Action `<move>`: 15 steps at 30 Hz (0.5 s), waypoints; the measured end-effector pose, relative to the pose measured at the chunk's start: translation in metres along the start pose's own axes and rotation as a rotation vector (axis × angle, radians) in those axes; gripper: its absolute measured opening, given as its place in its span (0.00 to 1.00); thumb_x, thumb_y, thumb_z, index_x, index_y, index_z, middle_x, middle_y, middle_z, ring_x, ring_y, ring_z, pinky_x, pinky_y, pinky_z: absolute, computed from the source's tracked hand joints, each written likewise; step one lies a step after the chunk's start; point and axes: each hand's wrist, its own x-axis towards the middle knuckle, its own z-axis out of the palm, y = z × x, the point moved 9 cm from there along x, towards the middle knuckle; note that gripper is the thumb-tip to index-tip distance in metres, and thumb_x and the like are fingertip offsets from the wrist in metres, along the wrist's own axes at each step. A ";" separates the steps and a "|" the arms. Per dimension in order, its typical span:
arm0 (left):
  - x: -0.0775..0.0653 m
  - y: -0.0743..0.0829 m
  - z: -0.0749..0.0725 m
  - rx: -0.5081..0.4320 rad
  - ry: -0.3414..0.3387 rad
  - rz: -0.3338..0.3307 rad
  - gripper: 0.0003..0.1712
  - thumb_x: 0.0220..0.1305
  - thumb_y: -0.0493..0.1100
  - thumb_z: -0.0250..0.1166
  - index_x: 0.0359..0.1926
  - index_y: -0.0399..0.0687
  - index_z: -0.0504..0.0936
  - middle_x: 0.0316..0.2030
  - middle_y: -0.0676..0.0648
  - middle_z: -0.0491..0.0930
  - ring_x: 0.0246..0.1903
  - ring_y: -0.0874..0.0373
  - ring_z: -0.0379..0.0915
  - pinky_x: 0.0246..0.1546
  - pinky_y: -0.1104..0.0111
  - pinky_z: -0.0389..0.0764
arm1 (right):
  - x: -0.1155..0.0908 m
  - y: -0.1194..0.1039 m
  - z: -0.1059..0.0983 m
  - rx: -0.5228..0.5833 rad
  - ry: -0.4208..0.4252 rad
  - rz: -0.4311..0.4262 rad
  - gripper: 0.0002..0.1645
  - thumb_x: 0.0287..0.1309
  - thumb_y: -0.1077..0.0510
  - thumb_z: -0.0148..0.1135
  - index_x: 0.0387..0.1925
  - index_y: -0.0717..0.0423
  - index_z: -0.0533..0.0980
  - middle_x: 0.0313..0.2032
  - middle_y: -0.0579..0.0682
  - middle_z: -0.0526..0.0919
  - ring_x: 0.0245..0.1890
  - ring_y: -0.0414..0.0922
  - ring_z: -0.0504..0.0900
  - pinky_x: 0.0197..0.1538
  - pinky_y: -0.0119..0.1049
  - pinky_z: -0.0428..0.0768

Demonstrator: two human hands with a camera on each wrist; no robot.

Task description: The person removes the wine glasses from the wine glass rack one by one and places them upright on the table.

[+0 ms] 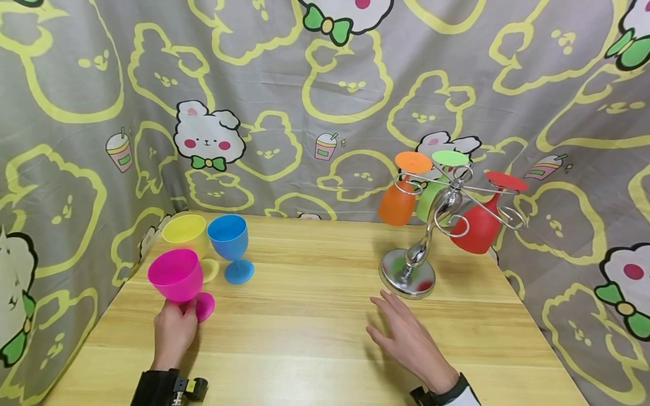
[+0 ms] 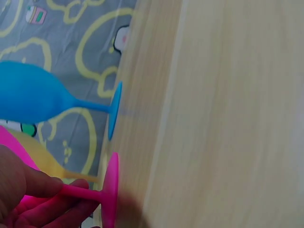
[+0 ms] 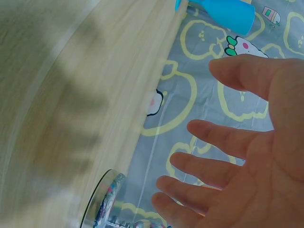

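Far left, I read the pink cup [image 1: 175,276], bowl up, at the near end of a small cluster. The left hand [image 1: 175,330] sits below the bowl, thumb and fingers clamped on the stem; my left wrist feed shows that pinch plainly. Whether the cup's foot touches the table [image 1: 304,282] I can't tell from here.

Yellow cup [image 1: 184,231] just behind the pink one, bowl up, partly hidden by it. Blue cup [image 1: 228,237] to their right, upright on its round foot. Grey curtain [image 1: 284,84] at the back, yellow outlines.

Right of centre I have the right hand [image 1: 406,338] over the table, fingers straight and spread apart, tips near the base of the rack [image 1: 418,251].

Rack: shiny metal, curved stem, wire loops on top. Three hang from it bowl down, left to right: orange cup [image 1: 398,203], green cup [image 1: 429,200] partly behind the stem, red cup [image 1: 477,228].
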 end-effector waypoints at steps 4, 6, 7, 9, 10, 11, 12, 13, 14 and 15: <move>0.004 -0.008 -0.005 0.003 -0.002 -0.025 0.14 0.75 0.36 0.61 0.49 0.24 0.77 0.46 0.21 0.82 0.56 0.19 0.72 0.57 0.30 0.71 | 0.000 0.000 0.000 0.009 0.003 -0.002 0.32 0.65 0.51 0.75 0.66 0.58 0.79 0.70 0.63 0.75 0.73 0.64 0.70 0.64 0.65 0.77; 0.006 -0.010 -0.007 0.008 -0.005 -0.028 0.14 0.76 0.36 0.61 0.50 0.24 0.77 0.48 0.21 0.81 0.56 0.19 0.72 0.58 0.30 0.70 | 0.000 0.000 0.001 0.013 -0.002 0.002 0.32 0.65 0.51 0.75 0.66 0.58 0.79 0.70 0.63 0.75 0.73 0.64 0.70 0.65 0.65 0.77; 0.007 -0.011 -0.008 0.010 -0.004 -0.027 0.14 0.76 0.36 0.61 0.50 0.24 0.77 0.48 0.20 0.81 0.56 0.18 0.71 0.58 0.30 0.70 | 0.000 0.000 0.001 0.013 -0.003 0.003 0.32 0.65 0.51 0.75 0.66 0.58 0.79 0.70 0.63 0.75 0.73 0.64 0.70 0.65 0.65 0.77; 0.010 -0.012 -0.009 0.014 -0.007 -0.029 0.14 0.76 0.36 0.60 0.51 0.24 0.77 0.49 0.20 0.80 0.57 0.18 0.71 0.59 0.30 0.70 | -0.001 0.000 0.002 0.015 -0.012 0.012 0.32 0.65 0.51 0.75 0.66 0.58 0.79 0.71 0.63 0.75 0.73 0.64 0.70 0.66 0.65 0.76; 0.011 -0.013 -0.009 0.016 -0.008 -0.031 0.14 0.76 0.36 0.60 0.51 0.24 0.77 0.50 0.20 0.80 0.58 0.18 0.70 0.59 0.30 0.69 | -0.001 0.000 0.003 0.015 -0.016 0.016 0.32 0.66 0.51 0.75 0.66 0.58 0.78 0.71 0.63 0.74 0.73 0.64 0.69 0.66 0.65 0.76; 0.012 -0.013 -0.010 0.018 -0.007 -0.032 0.14 0.76 0.36 0.60 0.51 0.24 0.77 0.50 0.20 0.80 0.58 0.18 0.70 0.59 0.30 0.69 | -0.001 0.000 0.003 0.015 -0.019 0.019 0.32 0.66 0.51 0.75 0.66 0.58 0.78 0.71 0.63 0.74 0.73 0.64 0.69 0.66 0.65 0.76; 0.013 -0.014 -0.010 0.019 -0.006 -0.035 0.15 0.76 0.36 0.60 0.51 0.24 0.77 0.50 0.20 0.80 0.58 0.18 0.70 0.59 0.30 0.70 | -0.001 0.000 0.003 0.016 -0.021 0.022 0.32 0.66 0.51 0.74 0.67 0.58 0.78 0.71 0.63 0.74 0.73 0.64 0.69 0.66 0.65 0.76; 0.014 -0.015 -0.010 0.020 -0.005 -0.037 0.15 0.76 0.37 0.60 0.51 0.24 0.77 0.50 0.20 0.80 0.58 0.18 0.70 0.59 0.30 0.69 | -0.001 0.000 0.003 0.017 -0.023 0.023 0.31 0.66 0.51 0.74 0.66 0.58 0.78 0.71 0.63 0.74 0.73 0.64 0.69 0.66 0.65 0.76; 0.015 -0.016 -0.010 0.020 -0.004 -0.038 0.15 0.76 0.37 0.60 0.51 0.24 0.77 0.50 0.20 0.81 0.58 0.18 0.70 0.60 0.30 0.70 | -0.001 0.000 0.004 0.018 -0.024 0.024 0.31 0.66 0.51 0.74 0.66 0.58 0.78 0.71 0.63 0.74 0.73 0.64 0.69 0.66 0.65 0.76; 0.016 -0.017 -0.011 0.020 -0.001 -0.038 0.15 0.76 0.37 0.60 0.51 0.24 0.77 0.49 0.20 0.81 0.58 0.18 0.71 0.59 0.30 0.70 | 0.000 0.000 0.004 0.019 -0.024 0.024 0.31 0.66 0.51 0.74 0.66 0.58 0.78 0.71 0.63 0.74 0.73 0.64 0.69 0.66 0.65 0.76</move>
